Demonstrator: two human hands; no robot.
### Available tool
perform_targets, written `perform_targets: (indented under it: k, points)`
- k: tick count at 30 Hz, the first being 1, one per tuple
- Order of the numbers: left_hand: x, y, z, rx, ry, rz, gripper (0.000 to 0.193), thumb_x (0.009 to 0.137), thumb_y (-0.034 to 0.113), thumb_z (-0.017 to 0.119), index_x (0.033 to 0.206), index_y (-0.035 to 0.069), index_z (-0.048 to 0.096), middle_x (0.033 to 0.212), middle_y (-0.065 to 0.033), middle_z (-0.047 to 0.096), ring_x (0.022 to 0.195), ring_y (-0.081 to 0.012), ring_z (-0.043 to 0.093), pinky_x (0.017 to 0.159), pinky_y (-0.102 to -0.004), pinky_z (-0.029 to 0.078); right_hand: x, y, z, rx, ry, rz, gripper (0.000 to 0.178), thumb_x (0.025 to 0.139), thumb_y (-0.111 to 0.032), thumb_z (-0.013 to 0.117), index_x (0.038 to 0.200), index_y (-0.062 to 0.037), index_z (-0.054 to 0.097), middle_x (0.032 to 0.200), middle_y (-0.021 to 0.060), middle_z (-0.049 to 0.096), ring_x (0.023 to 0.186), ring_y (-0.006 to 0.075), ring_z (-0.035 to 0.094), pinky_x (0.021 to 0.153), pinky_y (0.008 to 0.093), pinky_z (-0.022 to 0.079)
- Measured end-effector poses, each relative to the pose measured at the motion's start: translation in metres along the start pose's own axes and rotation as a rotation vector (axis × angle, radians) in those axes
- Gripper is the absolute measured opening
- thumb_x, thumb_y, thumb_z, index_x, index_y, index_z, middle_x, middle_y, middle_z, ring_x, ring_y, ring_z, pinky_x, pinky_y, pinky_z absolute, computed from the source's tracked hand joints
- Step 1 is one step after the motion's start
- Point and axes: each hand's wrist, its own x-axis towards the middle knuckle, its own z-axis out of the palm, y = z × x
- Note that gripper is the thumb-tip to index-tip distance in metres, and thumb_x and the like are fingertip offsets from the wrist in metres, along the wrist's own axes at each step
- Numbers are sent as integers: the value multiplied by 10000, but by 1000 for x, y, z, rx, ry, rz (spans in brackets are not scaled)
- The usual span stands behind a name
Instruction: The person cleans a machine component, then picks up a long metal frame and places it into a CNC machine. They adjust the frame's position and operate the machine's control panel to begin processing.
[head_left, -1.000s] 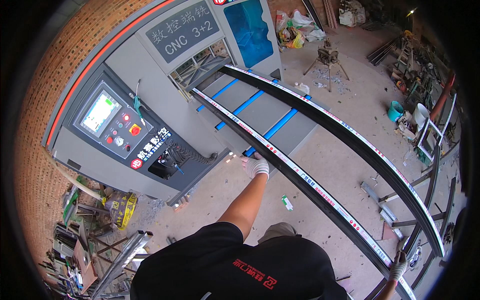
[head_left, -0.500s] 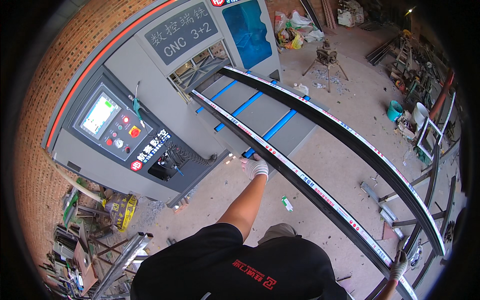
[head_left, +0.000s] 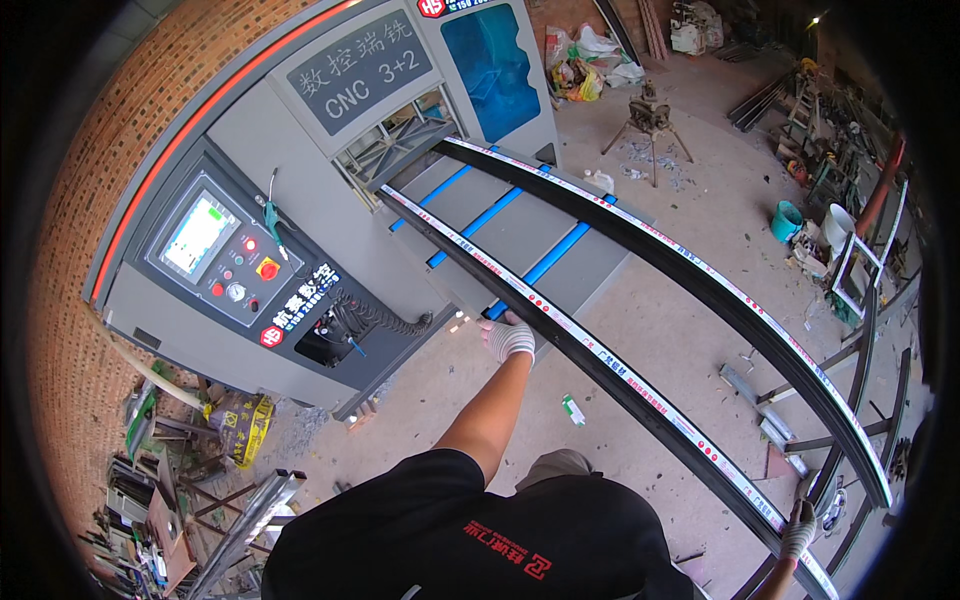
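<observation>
Two long black aluminium profiles with printed white film strips run from a grey milling machine toward the lower right. My left hand [head_left: 509, 339], in a light ribbed glove, is closed at the side of the near profile [head_left: 585, 345], beside the machine table's front edge; its fingertips are partly hidden. Farther down that same profile, my right hand [head_left: 798, 530] is wrapped round it close to its outer end. The far profile [head_left: 690, 270] lies apart from both hands. Blue rollers [head_left: 556, 254] on the machine table [head_left: 520, 240] lie under both profiles.
The machine's control panel [head_left: 215, 245] and coiled hose [head_left: 390, 318] are on the left. Metal scraps [head_left: 240, 530] are piled at lower left. A tripod stand [head_left: 650, 120] stands beyond the table, with buckets [head_left: 787, 220] and frames at right.
The view has shifted very slightly. Both hands keep their places on the near profile, and neither profile has visibly moved along the table.
</observation>
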Motion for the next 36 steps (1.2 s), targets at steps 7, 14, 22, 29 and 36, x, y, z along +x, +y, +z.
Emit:
perform_targets:
  k: [7, 14, 22, 29, 36]
  points:
    - [-3, 3, -4, 10, 0, 0, 840, 955, 427, 634, 1521, -60, 249, 1303, -226, 548, 1192, -357, 590, 950, -475, 546, -8, -17, 1, 22, 32, -57, 317, 1041, -295, 599, 1028, 16, 657, 867, 97, 647, 792, 189, 529, 777, 340, 482]
    - [-2, 2, -6, -3, -11, 4, 853, 957, 428, 633, 1534, -60, 237, 1321, -229, 545, 1215, -360, 585, 964, -479, 545, -10, -26, -2, 4, -4, 9, 315, 1036, -301, 605, 1009, 10, 650, 835, 80, 607, 773, 179, 498, 757, 339, 477]
    - [-4, 4, -8, -76, -24, -15, 859, 940, 371, 682, 1521, -80, 238, 1307, -283, 533, 1230, -406, 545, 999, -505, 505, -8, -16, 4, 45, 69, -41, 313, 1034, -293, 611, 1010, 16, 658, 850, 82, 634, 784, 174, 528, 766, 330, 482]
    - [-2, 1, -4, -66, -15, 3, 847, 944, 377, 678, 1515, -73, 245, 1296, -282, 532, 1221, -404, 548, 995, -504, 504, -6, -18, -2, -11, -10, -1, 299, 1034, -273, 607, 1000, 20, 653, 842, 98, 638, 775, 181, 515, 765, 333, 479]
    - [-1, 0, -4, -65, -15, -4, 844, 946, 377, 676, 1517, -72, 247, 1306, -275, 531, 1217, -400, 549, 993, -501, 503, -5, -11, 1, -4, 13, -6, 299, 1034, -275, 605, 1016, 20, 649, 861, 105, 643, 788, 190, 517, 774, 340, 482]
